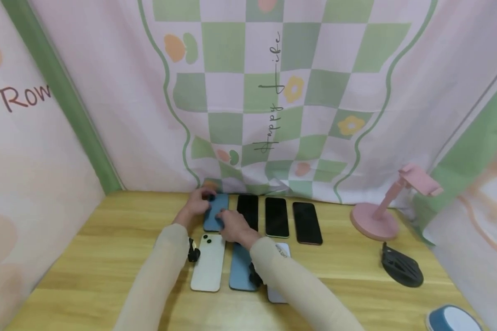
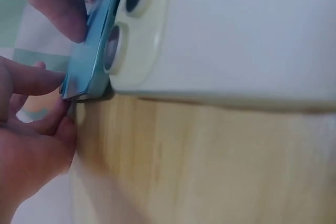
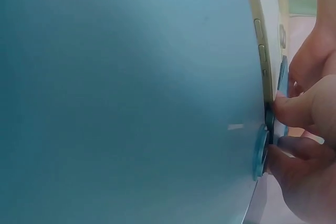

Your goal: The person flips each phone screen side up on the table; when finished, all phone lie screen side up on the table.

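Note:
A blue phone (image 1: 212,223) lies back up at the left end of the far row. My left hand (image 1: 196,202) pinches its far left corner between thumb and fingertips, as the left wrist view shows. At the opposite edge, my right hand (image 1: 234,226) grips the same phone with bent fingers. Just in front is a cream phone (image 1: 208,264), its two camera lenses facing up. A second blue phone (image 1: 242,266) sits under my right wrist, partly hidden. My right forearm covers much of a pale phone (image 1: 276,294).
Three phones with dark screens up, a partly covered one (image 1: 247,209), a middle one (image 1: 277,216) and a right one (image 1: 308,223), continue the far row. Rightward stand a pink phone stand (image 1: 374,220), a black folded stand (image 1: 401,265) and a blue-and-white round object (image 1: 453,318). A curtain (image 1: 265,115) hangs behind the table.

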Available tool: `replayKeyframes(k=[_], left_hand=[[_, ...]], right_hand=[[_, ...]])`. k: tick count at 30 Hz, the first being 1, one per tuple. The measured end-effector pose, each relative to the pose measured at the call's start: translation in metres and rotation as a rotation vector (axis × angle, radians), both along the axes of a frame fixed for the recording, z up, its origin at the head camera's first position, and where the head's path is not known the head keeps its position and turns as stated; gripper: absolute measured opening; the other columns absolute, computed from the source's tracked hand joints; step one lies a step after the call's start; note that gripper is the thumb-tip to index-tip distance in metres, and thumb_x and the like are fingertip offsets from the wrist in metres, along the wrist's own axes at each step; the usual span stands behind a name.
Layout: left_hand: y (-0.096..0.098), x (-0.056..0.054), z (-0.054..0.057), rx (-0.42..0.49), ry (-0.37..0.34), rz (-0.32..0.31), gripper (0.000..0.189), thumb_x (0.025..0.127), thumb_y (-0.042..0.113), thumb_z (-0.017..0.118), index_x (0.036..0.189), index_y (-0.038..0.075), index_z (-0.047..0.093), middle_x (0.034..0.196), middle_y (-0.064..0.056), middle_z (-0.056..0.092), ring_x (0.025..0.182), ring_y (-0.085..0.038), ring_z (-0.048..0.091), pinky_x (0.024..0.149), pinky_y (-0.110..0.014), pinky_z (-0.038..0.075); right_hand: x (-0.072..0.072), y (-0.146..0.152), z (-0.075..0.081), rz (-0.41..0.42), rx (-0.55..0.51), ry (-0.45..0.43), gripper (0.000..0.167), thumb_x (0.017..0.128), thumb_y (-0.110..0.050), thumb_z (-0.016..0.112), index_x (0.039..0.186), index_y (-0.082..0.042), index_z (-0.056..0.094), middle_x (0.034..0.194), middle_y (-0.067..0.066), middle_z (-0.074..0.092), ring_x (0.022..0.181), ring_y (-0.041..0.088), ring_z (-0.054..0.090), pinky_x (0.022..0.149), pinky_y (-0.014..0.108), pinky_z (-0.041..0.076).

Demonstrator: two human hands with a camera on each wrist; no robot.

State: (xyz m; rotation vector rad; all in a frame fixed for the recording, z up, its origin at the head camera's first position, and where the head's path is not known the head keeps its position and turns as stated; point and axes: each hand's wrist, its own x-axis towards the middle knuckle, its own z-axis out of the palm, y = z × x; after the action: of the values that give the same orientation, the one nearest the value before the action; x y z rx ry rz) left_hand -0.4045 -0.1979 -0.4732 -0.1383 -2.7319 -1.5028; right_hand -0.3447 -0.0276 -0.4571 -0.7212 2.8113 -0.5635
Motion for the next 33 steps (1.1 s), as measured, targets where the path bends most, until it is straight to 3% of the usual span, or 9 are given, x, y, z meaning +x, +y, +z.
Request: replayKeyframes(k=[7,14,19,27,30,33], left_hand=[[-0.002,0.002,0.004,0.094,-0.043,0.018,0.062,0.070,-0.019,0.050,0.131,-0.009,0.058,0.140,-0.031,0.057,0.133,-0.045,0.052,0.114,-0.052,0.046],[0.001,0.003,0.008,-0.030,-0.003,-0.020,0.066,0.070,-0.017,0.053,0.135,-0.007,0.057,0.144,-0.029,0.056,0.140,-0.045,0.049,0.123,-0.055,0.038],[-0.001,0.005,0.008,0.011,-0.063,-0.034,0.076,0.073,-0.019,0.054,0.147,-0.004,0.049,0.153,-0.029,0.051,0.145,-0.045,0.046,0.125,-0.054,0.036],[-0.002,0.009,0.017,-0.080,-0.206,0.031,0.070,0.079,-0.006,0.064,0.146,-0.009,0.049,0.148,-0.033,0.054,0.128,-0.041,0.059,0.099,-0.043,0.058],[-0.001,0.008,0.019,-0.057,-0.259,0.052,0.069,0.081,-0.006,0.063,0.148,-0.007,0.047,0.148,-0.033,0.053,0.122,-0.039,0.062,0.089,-0.040,0.061],[0.002,0.008,0.021,-0.054,-0.274,0.078,0.068,0.082,-0.007,0.062,0.148,-0.008,0.046,0.144,-0.033,0.054,0.104,-0.034,0.065,0.074,-0.033,0.060]], right_hand=[[0.003,-0.002,0.001,0.006,-0.016,0.002,0.052,0.094,-0.006,0.070,0.145,-0.009,0.060,0.149,0.013,0.059,0.128,0.034,0.064,0.102,0.044,0.055],[0.002,-0.001,-0.001,-0.013,-0.012,0.000,0.053,0.095,-0.010,0.071,0.147,-0.009,0.059,0.156,0.013,0.055,0.137,0.035,0.059,0.109,0.045,0.053],[0.004,0.000,0.000,0.000,-0.012,0.010,0.051,0.096,-0.008,0.069,0.146,-0.007,0.059,0.156,0.016,0.054,0.137,0.036,0.059,0.111,0.047,0.052],[0.003,0.001,-0.001,0.007,-0.020,-0.005,0.052,0.096,-0.005,0.065,0.148,-0.007,0.057,0.161,0.018,0.048,0.145,0.036,0.053,0.114,0.050,0.049],[0.003,0.003,-0.002,0.006,-0.040,-0.028,0.053,0.097,-0.005,0.065,0.149,-0.007,0.055,0.163,0.019,0.045,0.147,0.036,0.050,0.115,0.045,0.049],[0.002,0.005,-0.001,0.005,-0.085,-0.051,0.053,0.097,-0.006,0.066,0.149,-0.006,0.056,0.163,0.019,0.045,0.149,0.035,0.048,0.117,0.043,0.048]])
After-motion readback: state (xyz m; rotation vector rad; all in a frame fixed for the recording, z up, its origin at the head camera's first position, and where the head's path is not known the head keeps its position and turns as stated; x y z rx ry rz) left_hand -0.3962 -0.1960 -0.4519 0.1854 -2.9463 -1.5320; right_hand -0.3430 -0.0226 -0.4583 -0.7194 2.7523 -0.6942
